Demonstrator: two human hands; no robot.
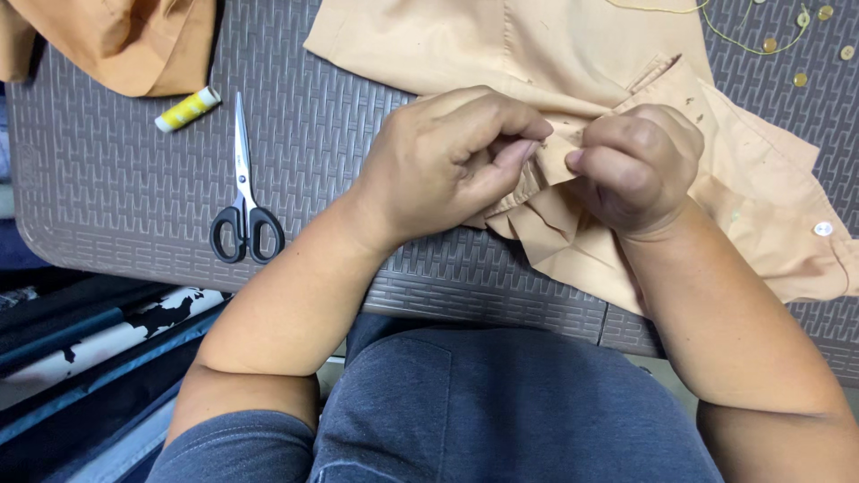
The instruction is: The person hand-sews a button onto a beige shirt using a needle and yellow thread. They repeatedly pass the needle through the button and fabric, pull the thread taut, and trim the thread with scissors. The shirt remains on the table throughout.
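A peach shirt (573,54) is spread on the grey woven table (116,188), and a folded edge of it is bunched up in the middle, near the body. This fold is best kept flat and tight, and only small, slow moves are called for. The fold is pinched by the left hand (447,161) between thumb and fingers. The right hand (637,165) is curled tight on the same cloth, just beside it. Black scissors (243,210) are left lying to the left.
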